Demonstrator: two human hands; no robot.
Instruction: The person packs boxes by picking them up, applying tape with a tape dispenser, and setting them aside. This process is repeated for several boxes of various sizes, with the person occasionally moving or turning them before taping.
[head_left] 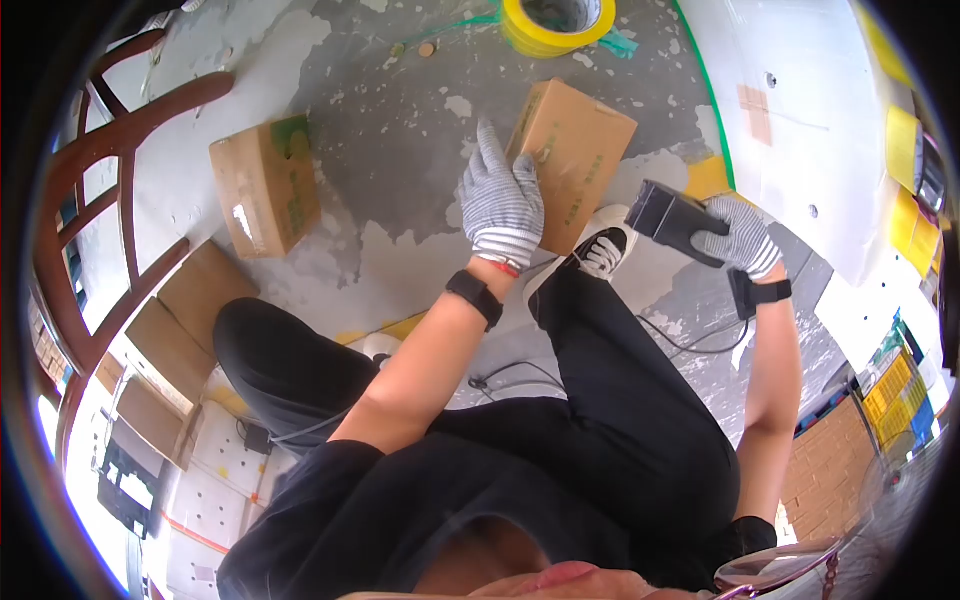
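My left hand (500, 205), in a grey-and-white striped glove, has its fingers stretched out along the near left side of a brown cardboard box (580, 150). Its thumb overlaps the box's edge. Green printing shows on the box, which rests on the floor by my shoe (608, 250). To the right, my right hand (742, 238), in a matching glove, is closed around a black block-shaped handheld device (672, 218). The device points toward the box and hangs over the floor beside the shoe, apart from the box.
A second cardboard box (265, 190) sits on the floor to the left, near a brown wooden chair frame (130, 150). A roll of yellow tape (540, 40) lies beyond the first box. Dark cable (690, 347) loops near my leg. White panel (790, 110) stands at right.
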